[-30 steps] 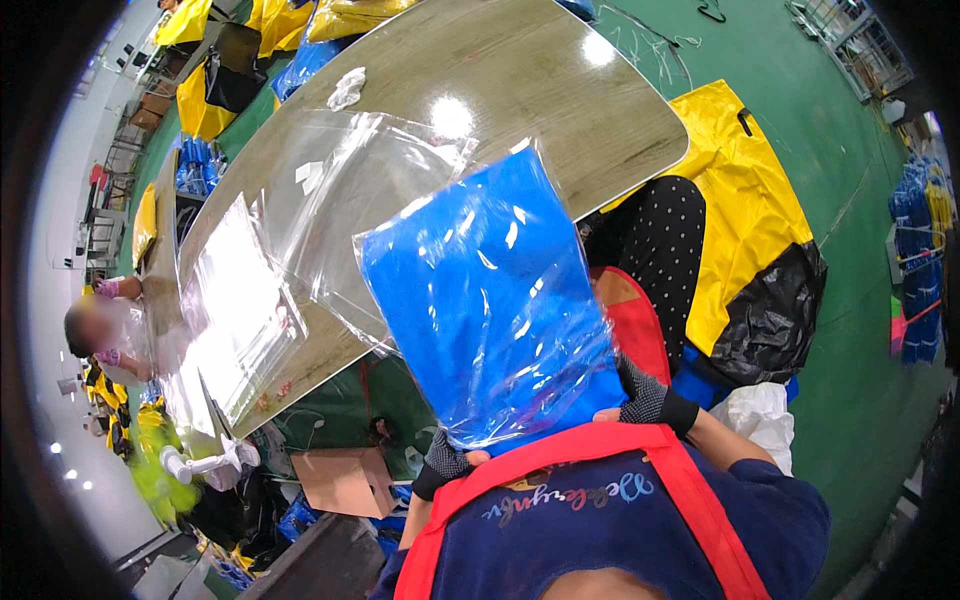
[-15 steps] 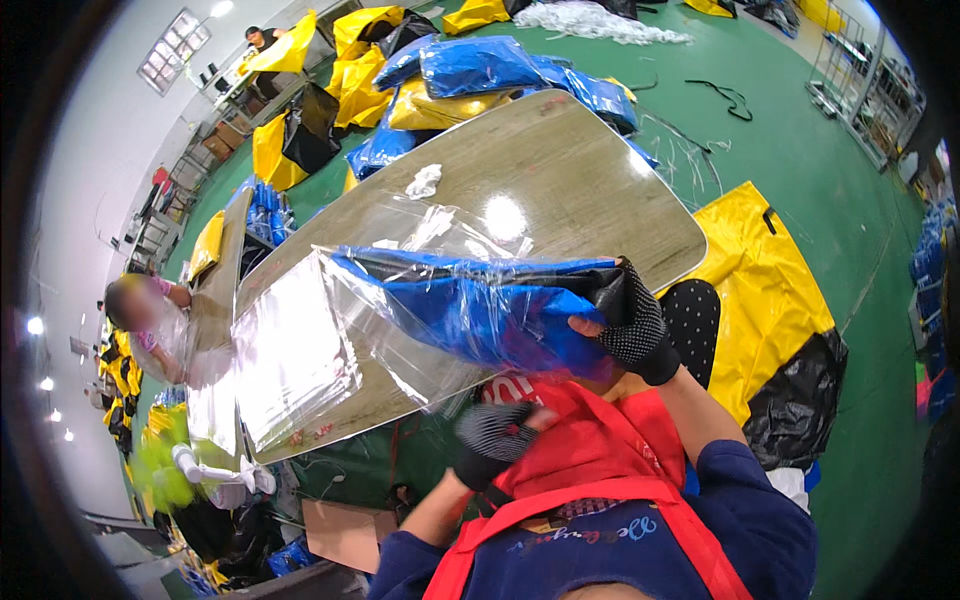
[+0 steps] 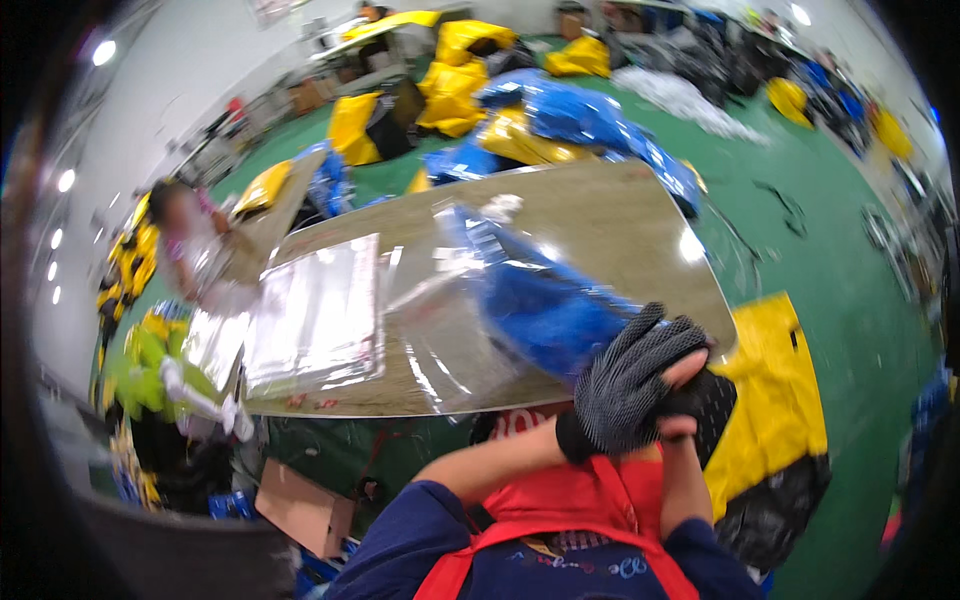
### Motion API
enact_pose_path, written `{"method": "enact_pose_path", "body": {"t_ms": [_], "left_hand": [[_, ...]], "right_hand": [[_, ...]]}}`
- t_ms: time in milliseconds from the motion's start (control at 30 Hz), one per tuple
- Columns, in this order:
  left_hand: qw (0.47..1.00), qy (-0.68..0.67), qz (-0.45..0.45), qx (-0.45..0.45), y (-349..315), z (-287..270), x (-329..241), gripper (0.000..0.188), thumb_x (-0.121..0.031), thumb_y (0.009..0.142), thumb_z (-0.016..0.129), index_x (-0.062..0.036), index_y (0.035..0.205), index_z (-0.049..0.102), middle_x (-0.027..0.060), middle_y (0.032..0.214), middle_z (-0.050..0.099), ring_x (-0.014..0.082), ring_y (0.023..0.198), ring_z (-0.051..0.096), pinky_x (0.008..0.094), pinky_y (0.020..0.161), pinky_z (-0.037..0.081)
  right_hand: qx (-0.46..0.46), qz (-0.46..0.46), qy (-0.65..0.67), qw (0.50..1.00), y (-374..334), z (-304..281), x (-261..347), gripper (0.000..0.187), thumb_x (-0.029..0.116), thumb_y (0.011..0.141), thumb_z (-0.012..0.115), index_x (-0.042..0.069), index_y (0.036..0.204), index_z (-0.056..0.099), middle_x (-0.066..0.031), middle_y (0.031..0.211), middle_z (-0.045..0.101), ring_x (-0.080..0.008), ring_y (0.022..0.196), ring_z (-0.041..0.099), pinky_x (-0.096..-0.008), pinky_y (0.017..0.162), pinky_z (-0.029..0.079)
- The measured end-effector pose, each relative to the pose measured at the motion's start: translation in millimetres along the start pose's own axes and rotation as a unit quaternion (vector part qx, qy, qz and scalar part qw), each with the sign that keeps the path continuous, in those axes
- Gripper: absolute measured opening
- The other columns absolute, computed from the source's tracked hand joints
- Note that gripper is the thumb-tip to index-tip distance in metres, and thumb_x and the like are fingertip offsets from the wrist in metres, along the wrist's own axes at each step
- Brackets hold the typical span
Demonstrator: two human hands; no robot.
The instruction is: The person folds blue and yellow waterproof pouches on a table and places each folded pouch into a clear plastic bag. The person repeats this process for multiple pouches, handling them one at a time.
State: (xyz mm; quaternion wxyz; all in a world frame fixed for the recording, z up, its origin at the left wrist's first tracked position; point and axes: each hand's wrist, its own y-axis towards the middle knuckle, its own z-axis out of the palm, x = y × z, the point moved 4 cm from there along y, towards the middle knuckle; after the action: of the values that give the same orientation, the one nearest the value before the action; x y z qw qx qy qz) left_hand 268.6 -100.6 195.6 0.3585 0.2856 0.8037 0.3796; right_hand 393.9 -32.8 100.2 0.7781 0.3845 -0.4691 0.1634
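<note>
A blue folded bundle point(image 3: 545, 305) lies slantwise over the table in a clear plastic bag point(image 3: 440, 345), whose loose part spreads to the left. My left hand point(image 3: 635, 385), in a dark fingerless dotted glove, reaches across to the bundle's near right end. Its fingers are curled there, over my right hand. My right hand point(image 3: 680, 408) is at the same end, mostly covered by the left one; only a little of its glove and a bare digit show. Motion blur softens both hands and the bundle.
Clear plastic sleeves point(image 3: 315, 315) are stacked on the wood-look table point(image 3: 600, 210). A yellow and black sheet item point(image 3: 770, 400) lies at right. Blue and yellow bundles point(image 3: 570, 110) are piled beyond. A co-worker point(image 3: 190, 240) sits at left. A green fan-like object point(image 3: 155, 375) and a cardboard box point(image 3: 305, 505) are nearer.
My left hand has moved up and right from my lap onto the bundle's right end, over my right hand. The bundle has tilted, its far end higher in view. The whole view has shifted.
</note>
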Motion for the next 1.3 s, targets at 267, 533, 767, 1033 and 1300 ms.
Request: {"method": "enact_pose_path", "body": {"t_ms": [267,533,767,1033,1300], "left_hand": [[0.793,-0.376,-0.434,-0.204,-91,31,66,0.055,-0.033,0.081,0.072,-0.0017,0.122,0.052,0.0061,0.107,0.06,0.0155,0.097,0.055,0.0321,0.088,0.046],[0.836,-0.273,-0.327,0.345,-88,12,-19,0.049,-0.041,0.087,0.06,-0.0107,0.125,0.055,0.0146,0.135,0.045,0.031,0.126,0.041,0.038,0.104,0.032],[0.956,0.097,-0.148,0.233,45,-95,-7,0.06,-0.037,0.072,0.068,-0.0133,0.125,0.055,0.0184,0.114,0.06,0.0364,0.1,0.061,0.0463,0.087,0.047],[0.985,0.031,-0.158,0.065,17,-122,8,0.06,-0.03,0.063,0.082,-0.0102,0.114,0.058,0.0153,0.096,0.066,0.0322,0.089,0.064,0.0375,0.076,0.052],[0.928,-0.148,-0.307,-0.152,-11,-101,19,0.059,-0.045,0.082,0.066,-0.0037,0.123,0.054,0.0124,0.103,0.064,0.0188,0.102,0.057,0.0315,0.091,0.042]], "right_hand": [[-0.481,-0.127,-0.126,0.859,3,-58,-12,0.056,0.036,0.097,0.039,0.005,0.142,0.024,-0.0141,0.147,0.026,-0.0272,0.13,0.033,-0.0403,0.112,0.022],[-0.405,-0.212,-0.495,0.739,3,-128,50,0.061,0.042,0.096,0.037,0.006,0.144,0.023,-0.0154,0.146,0.029,-0.0281,0.133,0.031,-0.0409,0.111,0.025],[-0.152,-0.332,-0.614,0.7,13,-1,118,0.06,0.041,0.081,0.065,0.001,0.124,0.049,-0.017,0.116,0.057,-0.0297,0.108,0.054,-0.0403,0.098,0.039],[-0.217,-0.054,0.106,0.969,23,-55,98,0.068,0.054,0.093,0.039,0.001,0.136,0.037,-0.0154,0.136,0.043,-0.0279,0.123,0.043,-0.0412,0.107,0.029],[-0.397,-0.096,-0.245,0.88,47,-43,107,0.033,0.022,0.093,0.055,-0.001,0.115,0.061,-0.009,0.113,0.06,-0.0161,0.104,0.053,-0.0291,0.096,0.039]]}}
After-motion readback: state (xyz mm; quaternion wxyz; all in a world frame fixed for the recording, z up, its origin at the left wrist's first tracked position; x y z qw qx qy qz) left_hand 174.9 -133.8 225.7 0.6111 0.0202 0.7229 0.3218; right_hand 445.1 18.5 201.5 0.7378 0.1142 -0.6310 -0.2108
